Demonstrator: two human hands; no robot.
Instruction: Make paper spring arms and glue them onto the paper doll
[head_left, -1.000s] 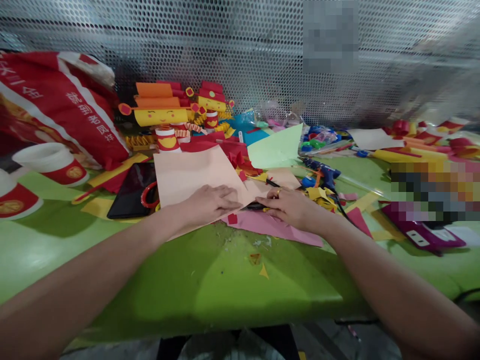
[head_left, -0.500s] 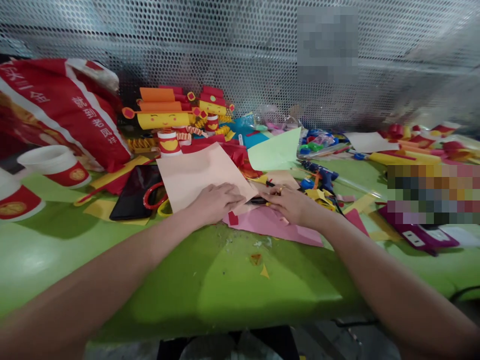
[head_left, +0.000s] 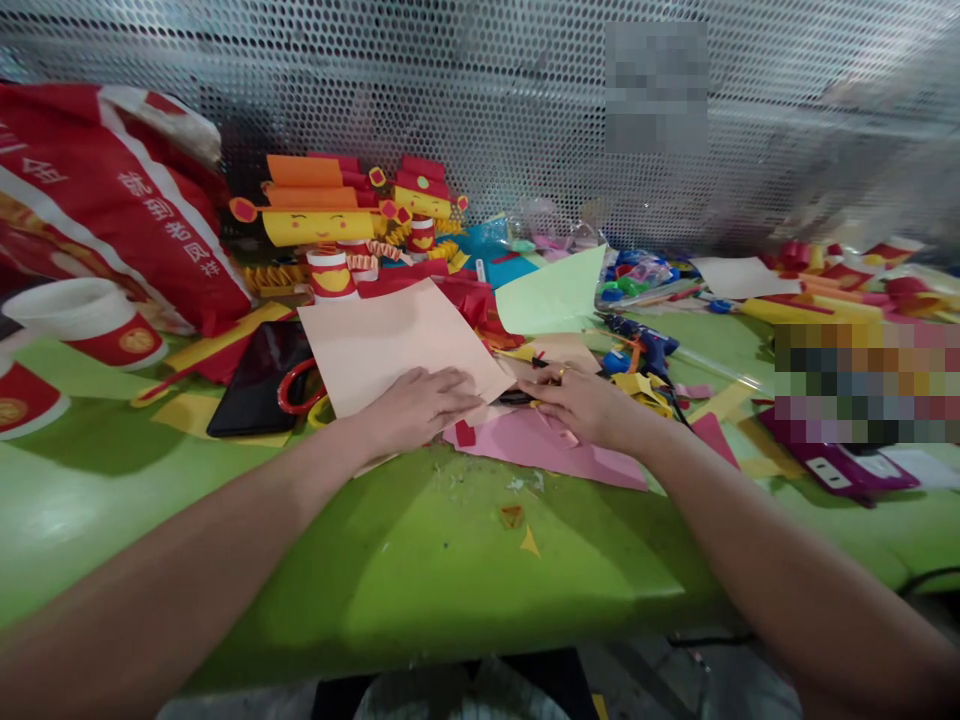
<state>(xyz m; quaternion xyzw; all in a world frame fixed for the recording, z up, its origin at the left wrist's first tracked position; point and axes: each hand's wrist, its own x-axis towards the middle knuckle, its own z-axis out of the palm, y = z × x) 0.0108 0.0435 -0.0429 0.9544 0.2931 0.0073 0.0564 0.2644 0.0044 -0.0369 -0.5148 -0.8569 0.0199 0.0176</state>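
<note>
My left hand (head_left: 424, 405) lies with its fingers stretched over the lower edge of a peach paper sheet (head_left: 397, 325), which slopes up behind it. My right hand (head_left: 581, 403), a ring on one finger, reaches over paper scraps; its fingers are extended beside a dark object (head_left: 515, 397) that is partly covered. Below both hands is a pink paper sheet (head_left: 547, 450) with a small red piece (head_left: 465, 433) on it. To the left, red scissor-like handle loops (head_left: 282, 390) rest by a black phone-like slab (head_left: 255, 385).
Paper-cup figures (head_left: 319, 228) stand at the back, near a green paper sheet (head_left: 551, 290). A blue glue gun (head_left: 651, 345) lies right of my hands, a purple power strip (head_left: 832, 465) farther right. White-and-red paper cups (head_left: 112, 325) and a red bag (head_left: 142, 210) are left.
My left hand and the peach sheet have shifted slightly left. The right hand stays almost in place. The camera view has moved a little.
</note>
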